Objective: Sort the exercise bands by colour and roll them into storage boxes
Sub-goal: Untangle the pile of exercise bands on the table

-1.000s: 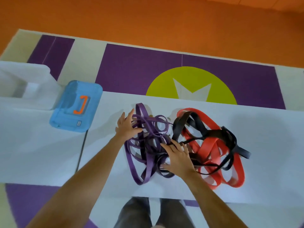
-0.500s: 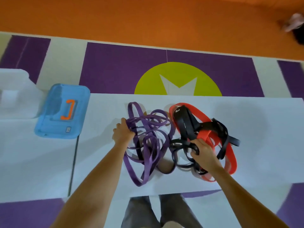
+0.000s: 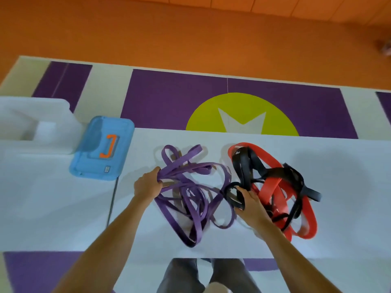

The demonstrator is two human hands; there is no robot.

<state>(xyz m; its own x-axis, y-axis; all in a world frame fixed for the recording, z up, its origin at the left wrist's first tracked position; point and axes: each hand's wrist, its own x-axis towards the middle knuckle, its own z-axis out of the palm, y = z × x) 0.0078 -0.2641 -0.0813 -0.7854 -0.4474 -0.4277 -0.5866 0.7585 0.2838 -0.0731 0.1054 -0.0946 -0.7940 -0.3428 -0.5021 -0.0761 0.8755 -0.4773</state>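
Left hand (image 3: 147, 187): fingers curled tight round a gathered bunch of purple strands at the left edge of that tangle.
Right hand (image 3: 252, 205): fingers and thumb closed round a small black loop at the near left of the red-and-black heap.
Purple bands (image 3: 191, 194): a loose tangle lying on the table, between the two hands, with loops spreading far and near.
Black bands (image 3: 246, 166): threaded over and through the red ones, right of the purple tangle and just beside it.
Red bands (image 3: 277, 195): wide loops lying under the black, right of the right hand.
Blue box (image 3: 99, 153): lid shut, orange handle (image 3: 110, 145) on top, far left of the bands and apart from them.
White tub (image 3: 31, 123): left of the blue box, touching it.
Table (image 3: 342, 187): white top.
Floor mat (image 3: 169, 102): purple, with a green circle, beyond the table.
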